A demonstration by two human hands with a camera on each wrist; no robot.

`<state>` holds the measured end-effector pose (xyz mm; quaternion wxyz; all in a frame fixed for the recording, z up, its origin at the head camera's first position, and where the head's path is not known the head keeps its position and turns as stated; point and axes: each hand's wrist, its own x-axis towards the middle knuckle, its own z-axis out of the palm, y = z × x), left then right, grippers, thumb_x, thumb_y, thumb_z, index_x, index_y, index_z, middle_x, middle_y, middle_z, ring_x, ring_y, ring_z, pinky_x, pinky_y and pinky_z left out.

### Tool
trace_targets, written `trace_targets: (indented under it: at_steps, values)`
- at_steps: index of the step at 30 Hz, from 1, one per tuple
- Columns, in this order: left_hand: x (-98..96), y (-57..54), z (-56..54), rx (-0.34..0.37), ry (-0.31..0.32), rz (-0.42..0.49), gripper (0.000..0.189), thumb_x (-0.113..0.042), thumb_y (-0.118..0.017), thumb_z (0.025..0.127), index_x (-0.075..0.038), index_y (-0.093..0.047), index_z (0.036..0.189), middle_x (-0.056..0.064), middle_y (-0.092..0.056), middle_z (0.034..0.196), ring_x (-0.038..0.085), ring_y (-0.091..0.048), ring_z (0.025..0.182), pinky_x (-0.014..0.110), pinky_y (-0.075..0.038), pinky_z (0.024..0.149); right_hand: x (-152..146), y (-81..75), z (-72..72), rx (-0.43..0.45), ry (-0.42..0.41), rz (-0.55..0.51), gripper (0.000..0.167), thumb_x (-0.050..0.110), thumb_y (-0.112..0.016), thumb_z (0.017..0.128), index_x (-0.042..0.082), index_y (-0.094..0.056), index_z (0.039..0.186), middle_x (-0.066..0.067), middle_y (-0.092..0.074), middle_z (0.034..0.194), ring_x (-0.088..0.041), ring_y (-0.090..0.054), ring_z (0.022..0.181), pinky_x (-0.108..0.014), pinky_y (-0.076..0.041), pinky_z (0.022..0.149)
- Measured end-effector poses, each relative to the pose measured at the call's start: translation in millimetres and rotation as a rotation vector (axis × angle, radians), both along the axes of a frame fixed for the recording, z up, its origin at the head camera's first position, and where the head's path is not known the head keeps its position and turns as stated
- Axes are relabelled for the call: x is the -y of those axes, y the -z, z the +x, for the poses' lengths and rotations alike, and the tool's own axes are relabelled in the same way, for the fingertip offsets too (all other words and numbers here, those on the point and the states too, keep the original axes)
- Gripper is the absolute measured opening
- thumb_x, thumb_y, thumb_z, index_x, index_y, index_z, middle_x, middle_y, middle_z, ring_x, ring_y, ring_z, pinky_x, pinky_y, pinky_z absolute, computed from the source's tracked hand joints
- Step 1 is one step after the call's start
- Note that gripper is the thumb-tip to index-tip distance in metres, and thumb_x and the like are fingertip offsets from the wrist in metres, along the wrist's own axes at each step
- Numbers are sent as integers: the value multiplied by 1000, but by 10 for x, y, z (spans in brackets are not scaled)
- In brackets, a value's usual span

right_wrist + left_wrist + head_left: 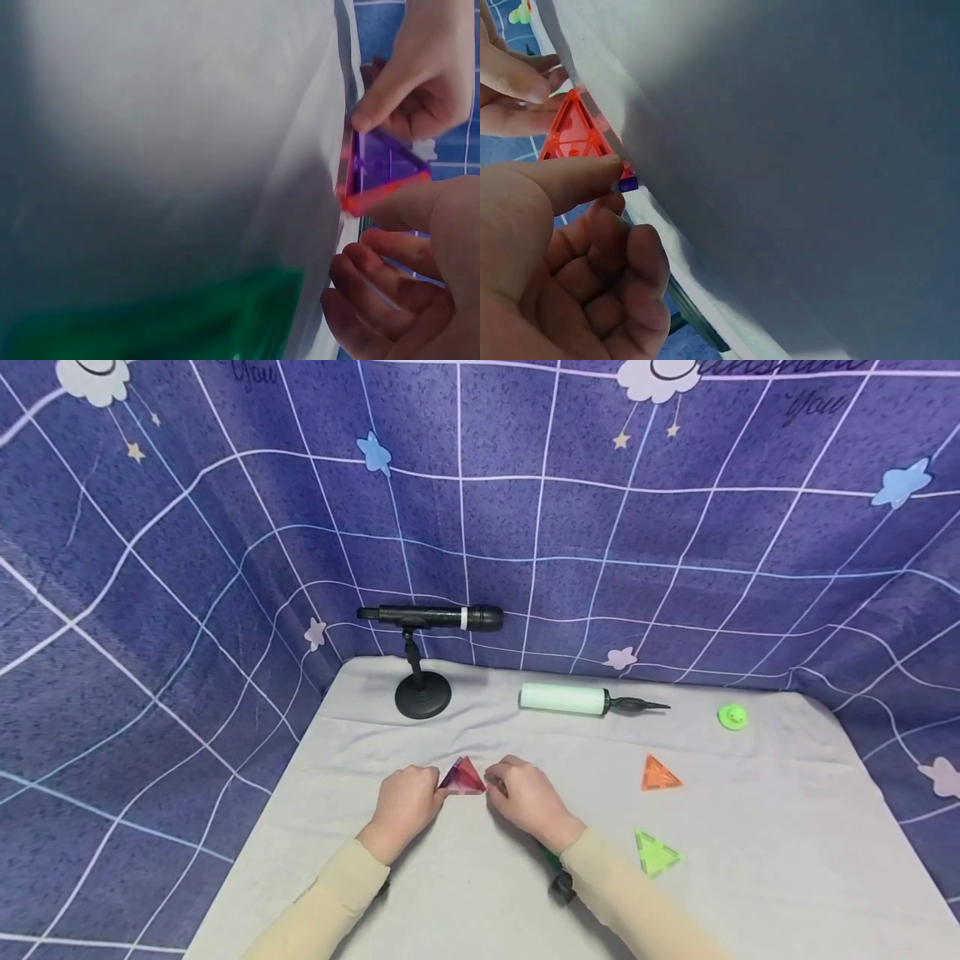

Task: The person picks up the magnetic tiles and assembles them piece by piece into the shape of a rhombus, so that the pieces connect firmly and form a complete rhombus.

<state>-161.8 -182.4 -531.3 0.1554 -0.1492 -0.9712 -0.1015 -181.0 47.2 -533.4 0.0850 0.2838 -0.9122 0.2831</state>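
Observation:
A red magnetic triangle tile (pixel 467 775) and a purple triangle tile (pixel 384 161) stand joined at an angle in the middle of the white table. My left hand (pixel 407 802) pinches the left corner of the pair between thumb and index finger, its other fingers curled into the palm. On the opposite side, my right hand (pixel 528 797) has thumb and index finger at the red tile's right corner, the remaining fingers loosely bent. A green translucent tile (pixel 232 319) lies near the right wrist, mostly hidden by the forearm in the head view.
To the right lie an orange triangle tile (pixel 660 773) and a lime triangle tile (pixel 656 854). Along the back are a black microphone (pixel 431 617) on a round-based stand (pixel 422 695), a pale green hand pump (pixel 564 699) and a small green disc (pixel 732 717). A blue patterned curtain (pixel 570 518) surrounds the table.

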Motion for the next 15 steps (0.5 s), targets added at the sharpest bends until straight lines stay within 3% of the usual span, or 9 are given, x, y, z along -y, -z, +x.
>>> trace_targets:
  at_steps: [3, 8, 15]
  values:
    - [-19, -9, 42, -8, 4, -10, 46, -22, -84, 80, -19, -46, 55, 2, -54, 51, 33, -58, 48, 47, -42, 41, -123, -1, -10, -8, 13, 8, 19, 8, -74, 90, 3, -78, 108, -6, -72, 99, -18, -69, 85, -38, -58, 79]
    - [-114, -19, 104, 33, 65, 0, 49, -21, -82, 81, -23, -41, 54, -6, -43, 49, 25, -57, 48, 44, -41, 42, -354, -12, -25, 4, 66, 25, 19, 10, -76, 91, 5, -78, 109, -5, -72, 101, -22, -70, 92, -41, -58, 84]
    - [-377, 6, 180, 94, 207, 47, 44, -22, -83, 82, -24, -45, 61, -13, -42, 55, 11, -49, 52, 37, -40, 47, -710, 26, -53, 5, 154, 34, 21, 9, -79, 87, 4, -78, 107, -7, -72, 102, -28, -70, 96, -46, -56, 88]
